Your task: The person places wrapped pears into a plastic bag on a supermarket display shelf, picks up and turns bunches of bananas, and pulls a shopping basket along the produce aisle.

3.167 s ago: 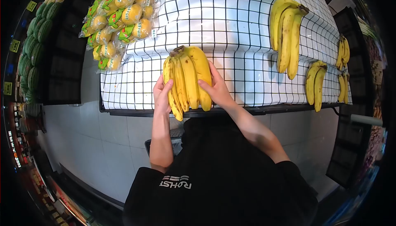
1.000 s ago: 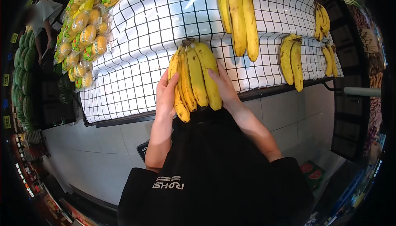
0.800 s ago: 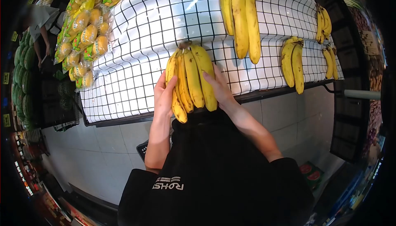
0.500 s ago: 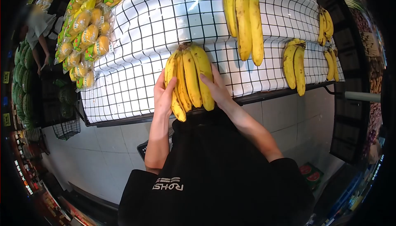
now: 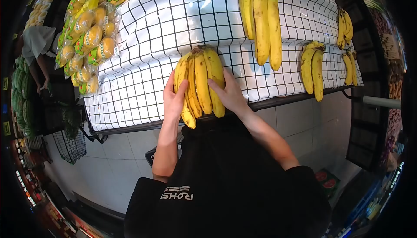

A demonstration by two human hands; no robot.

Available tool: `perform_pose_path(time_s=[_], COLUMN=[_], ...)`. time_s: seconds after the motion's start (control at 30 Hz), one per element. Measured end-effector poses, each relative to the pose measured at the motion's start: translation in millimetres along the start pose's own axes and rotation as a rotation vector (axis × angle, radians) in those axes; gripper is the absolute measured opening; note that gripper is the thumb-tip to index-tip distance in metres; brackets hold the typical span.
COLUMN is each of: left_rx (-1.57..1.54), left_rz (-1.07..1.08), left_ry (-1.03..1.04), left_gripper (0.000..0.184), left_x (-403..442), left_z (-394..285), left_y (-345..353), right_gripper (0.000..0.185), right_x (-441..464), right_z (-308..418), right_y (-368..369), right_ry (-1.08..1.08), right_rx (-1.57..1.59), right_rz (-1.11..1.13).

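A bunch of yellow bananas [image 5: 200,81] with brown specks is between my hands at the front of the display, stem end pointing away from me. My left hand [image 5: 174,97] grips its left side, the thumb lying over the outer banana. On the other side, my right hand [image 5: 230,92] holds it with the thumb across the rightmost fruit. The fingers of both hands are partly hidden behind the bunch. Beneath lies a white cloth with a black grid pattern [image 5: 143,60].
Larger bananas [image 5: 262,21] lie at upper right, with a smaller bunch [image 5: 312,71] and further bunches beyond. Bagged yellow fruit [image 5: 93,36] fills the upper left. At far left, another person [image 5: 38,42] stands by watermelons [image 5: 21,94] and a wire basket [image 5: 71,144].
Both hands keep their hold on the bunch, which has hardly moved. The wire basket and the other person at far left have shifted slightly.
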State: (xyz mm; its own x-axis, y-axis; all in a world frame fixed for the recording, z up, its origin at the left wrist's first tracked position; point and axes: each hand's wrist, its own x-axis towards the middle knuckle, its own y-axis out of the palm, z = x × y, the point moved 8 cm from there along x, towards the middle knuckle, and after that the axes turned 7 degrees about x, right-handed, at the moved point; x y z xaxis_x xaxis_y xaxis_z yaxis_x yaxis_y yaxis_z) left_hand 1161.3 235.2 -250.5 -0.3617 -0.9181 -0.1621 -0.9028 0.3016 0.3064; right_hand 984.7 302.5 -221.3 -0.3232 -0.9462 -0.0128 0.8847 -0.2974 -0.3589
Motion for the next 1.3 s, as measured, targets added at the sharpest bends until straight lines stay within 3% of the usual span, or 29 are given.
perform_pose_path(time_s=[0.23, 0.3, 0.4, 0.63, 0.73, 0.8, 0.93, 1.1, 1.3], left_rx=[0.067, 0.119, 0.187, 0.337, 0.246, 0.231, 0.238, 0.203, 0.18], left_rz=[-0.009, -0.016, -0.023, -0.051, -0.055, -0.074, -0.062, -0.035, -0.041], left_ry=[0.044, 0.056, 0.081, 0.13, 0.117, 0.116, 0.116, 0.123, 0.116], left_gripper=[0.061, 0.062, 0.062, 0.06, 0.059, 0.059, 0.059, 0.06, 0.061], left_x=[-2, -5, -5, -4, -3, -3, -8, -9, -2], left_z=[0, -6, -6, -11, -9, -1, 10, 12, 9], left_y=[-1, 3, 5, 1, -4, -12, -20, -18, -20], right_gripper=[0.072, 0.075, 0.079, 0.076, 0.063, 0.054, 0.049, 0.046, 0.047], right_x=[0, -1, 1, 0, -9, -14, -25, -32, -31], right_z=[5, 6, 4, 0, -6, -9, -15, -10, -9], right_y=[1, -1, -1, -4, -10, -13, -14, -13, -13], right_ry=[-0.072, -0.05, -0.1, -0.127, -0.057, -0.003, -0.064, -0.221, -0.227], right_rx=[-0.091, -0.354, -0.371, -0.266, -0.189, 0.035, 0.054, -0.204, -0.161], right_rz=[-0.03, -0.05, -0.074, -0.066, -0.096, -0.082, -0.092, -0.14, -0.113])
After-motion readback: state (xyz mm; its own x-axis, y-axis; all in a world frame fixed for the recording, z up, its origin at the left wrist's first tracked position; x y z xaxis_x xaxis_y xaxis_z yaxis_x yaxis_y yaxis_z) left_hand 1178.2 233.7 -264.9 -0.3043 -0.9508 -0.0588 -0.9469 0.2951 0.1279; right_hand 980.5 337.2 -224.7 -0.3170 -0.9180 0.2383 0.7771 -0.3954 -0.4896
